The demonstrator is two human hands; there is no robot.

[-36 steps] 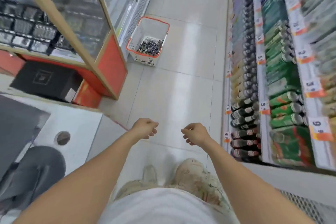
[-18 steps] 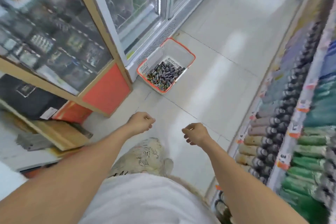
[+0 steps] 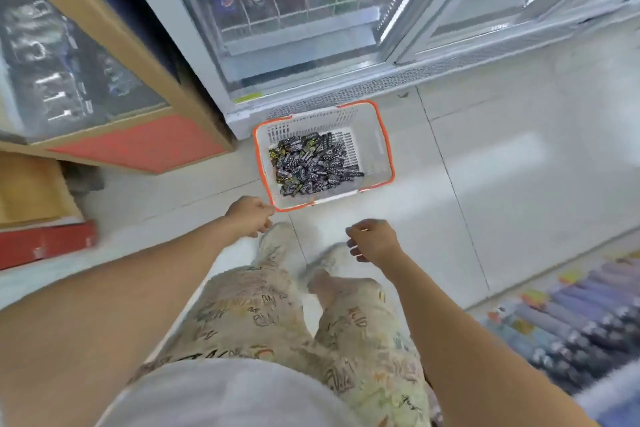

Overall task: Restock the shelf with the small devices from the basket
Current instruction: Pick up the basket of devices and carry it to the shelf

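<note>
Hands first: the left hand (image 3: 250, 215) hangs with fingers loosely curled around nothing, its knuckles just short of the near corner of the basket (image 3: 384, 152), and the right hand (image 3: 374, 242) is likewise loosely curled and empty, a little farther back over the floor tiles (image 3: 502, 191). Both seem held forward and low because the person is closing in on the basket, probably to lift it or to scoop from it. The white basket with its orange rim sits on the floor against the foot of the glass-door cooler (image 3: 304, 45), and the small devices (image 3: 313, 163) lie heaped in its bottom, none taken out yet by the look of it. Motion blur smears the devices into dark patterned packets, so their kind is unreadable. Goods behind the glass display case (image 3: 69, 55) at left are blurred too, and the bottle shelf (image 3: 568, 319) at right is cut off by the frame.
</note>
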